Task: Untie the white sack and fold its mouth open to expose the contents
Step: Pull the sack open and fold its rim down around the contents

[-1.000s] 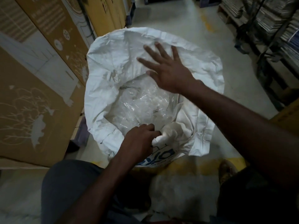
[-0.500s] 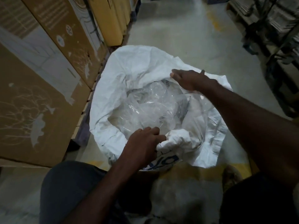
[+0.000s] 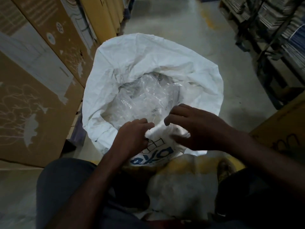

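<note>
White sack (image 3: 148, 63) stands upright on the concrete floor (image 3: 173, 19), centre of view, just in front of the person's knees. Mouth is untied and wide open. Far rim stands tall and crumpled; left rim is rolled outward and down. Near rim is bunched into a thick fold, blue printed lettering showing on the outside just below it.

Inside: clear plastic bags (image 3: 145, 100), crinkled and glossy, filling the opening. Some carry small dark print, too blurred to read.

Left hand (image 3: 132, 136) at the near rim, fingers curled around the bunched white fabric, holding it. Right hand (image 3: 194, 128) just beside it, to the right on the same fold; fingers bent over the top of the fabric, thumb underneath, gripping it. The two hands are close together, fingertips almost meeting, a knot of fabric between them.

Outward: brown cardboard boxes (image 3: 36, 96) with pale line drawings stand along the left, near the sack. A yellow box (image 3: 102, 15) further back on that side. Right side, well apart, dark shelving (image 3: 272, 30) stacked with flat bundles. Another cardboard box (image 3: 283, 129) at the right edge near the right forearm. A yellow painted line on the floor runs under the sack's base. Dark trousers (image 3: 62, 187) fill the bottom of the view.
</note>
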